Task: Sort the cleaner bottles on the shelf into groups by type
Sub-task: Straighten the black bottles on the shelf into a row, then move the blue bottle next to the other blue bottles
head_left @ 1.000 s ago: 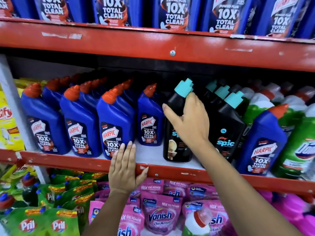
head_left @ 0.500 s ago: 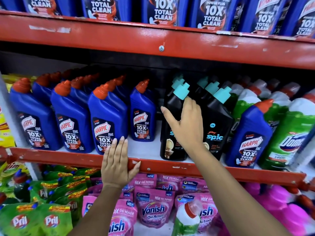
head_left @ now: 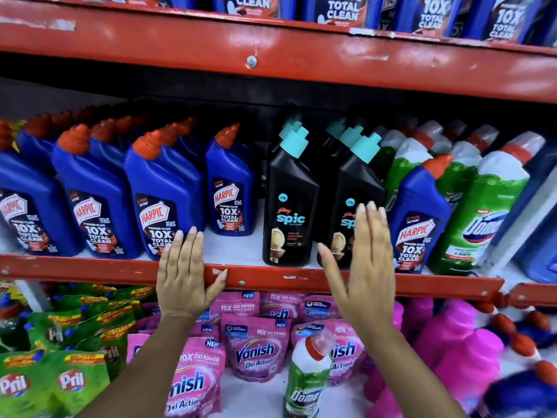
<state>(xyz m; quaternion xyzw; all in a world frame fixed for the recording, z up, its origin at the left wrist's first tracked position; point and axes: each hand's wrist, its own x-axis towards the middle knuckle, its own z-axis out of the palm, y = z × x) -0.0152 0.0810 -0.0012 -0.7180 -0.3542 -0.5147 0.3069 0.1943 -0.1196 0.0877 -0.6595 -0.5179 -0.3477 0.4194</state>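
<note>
Bottles of cleaner fill the middle red shelf (head_left: 271,274). Blue Harpic bottles (head_left: 162,200) with red caps crowd its 9 o'clock side, and a smaller Harpic (head_left: 230,191) stands further back just beside them. Two black Spic bottles with teal caps stand at the centre: one (head_left: 289,206) fully in view, the other (head_left: 355,188) at its 3 o'clock side, more black ones lined up behind. One stray Harpic (head_left: 420,215) stands at 3 o'clock of those, in front of green Domex bottles (head_left: 485,212).

Left hand (head_left: 185,273) lies flat and released on the shelf edge, fingers together, thumb below the lip. Right hand (head_left: 366,260) is open, grasping nothing, fingers straight, raised in front of the second Spic bottle; contact cannot be told.
</note>
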